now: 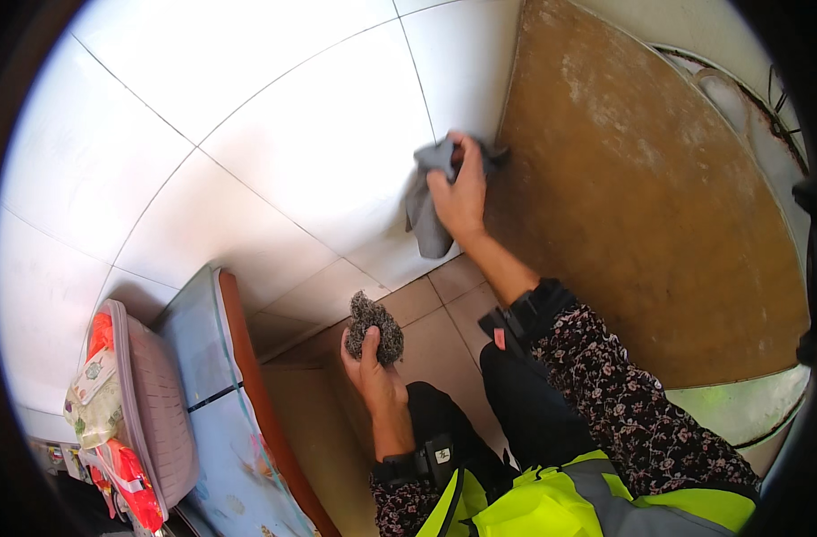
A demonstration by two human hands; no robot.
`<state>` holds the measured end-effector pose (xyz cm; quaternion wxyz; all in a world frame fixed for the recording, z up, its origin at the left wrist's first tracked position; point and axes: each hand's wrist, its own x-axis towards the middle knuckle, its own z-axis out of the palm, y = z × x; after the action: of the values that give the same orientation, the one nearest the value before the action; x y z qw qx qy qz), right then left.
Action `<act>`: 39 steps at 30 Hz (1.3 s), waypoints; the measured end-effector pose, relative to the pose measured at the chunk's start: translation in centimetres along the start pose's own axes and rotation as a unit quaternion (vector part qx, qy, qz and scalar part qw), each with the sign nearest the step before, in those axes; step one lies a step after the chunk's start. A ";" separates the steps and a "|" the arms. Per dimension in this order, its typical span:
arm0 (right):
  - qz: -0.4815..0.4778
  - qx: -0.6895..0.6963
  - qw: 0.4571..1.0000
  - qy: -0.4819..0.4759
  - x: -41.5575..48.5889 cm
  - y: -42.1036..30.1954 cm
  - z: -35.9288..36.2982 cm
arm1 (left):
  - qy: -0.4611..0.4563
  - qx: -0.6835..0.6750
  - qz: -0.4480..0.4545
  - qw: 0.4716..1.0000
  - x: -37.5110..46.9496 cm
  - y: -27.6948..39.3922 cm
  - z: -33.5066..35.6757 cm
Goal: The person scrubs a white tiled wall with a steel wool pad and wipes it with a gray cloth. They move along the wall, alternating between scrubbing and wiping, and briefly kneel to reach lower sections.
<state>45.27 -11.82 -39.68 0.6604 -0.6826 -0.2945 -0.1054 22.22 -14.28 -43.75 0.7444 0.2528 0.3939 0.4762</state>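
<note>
A grey cloth [427,208] is bunched in my right hand [463,194], which presses it against the white wall tiles [301,134] close to the corner by a brown panel [637,201]. Lower and to the left, my left hand [375,376] grips a steel wool scourer [376,335] between thumb and fingers, held up in front of the lower wall. The cloth hangs down past my right wrist and looks slightly blurred.
At left, a pink plastic basket [160,409] holding bags and packets stands on a table with a blue patterned cover [214,403] and an orange-brown edge. Floor tiles [415,302] show below the wall. The large brown panel bounds the right side.
</note>
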 end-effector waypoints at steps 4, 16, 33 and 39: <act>0.213 -0.119 0.911 -0.331 -3.7 2.3 -2.1 | -0.022 0.012 0.039 0.999 -0.2 0.0 0.9; 0.408 0.218 0.835 -0.299 -3.5 -1.9 -4.9 | -0.159 0.264 0.113 0.945 -1.0 -0.5 5.0; 0.052 -0.205 0.965 -0.153 1.3 0.4 -2.7 | -0.121 0.266 0.024 0.956 -1.5 -0.3 3.2; 0.096 -0.239 0.950 -0.177 1.2 -0.1 -2.7 | -0.129 0.260 0.034 0.956 -1.7 -0.1 2.7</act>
<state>46.80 -14.16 -38.64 0.4221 -0.8534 -0.3056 0.0135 24.15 -15.84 -41.74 0.6807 0.5103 0.3956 0.3459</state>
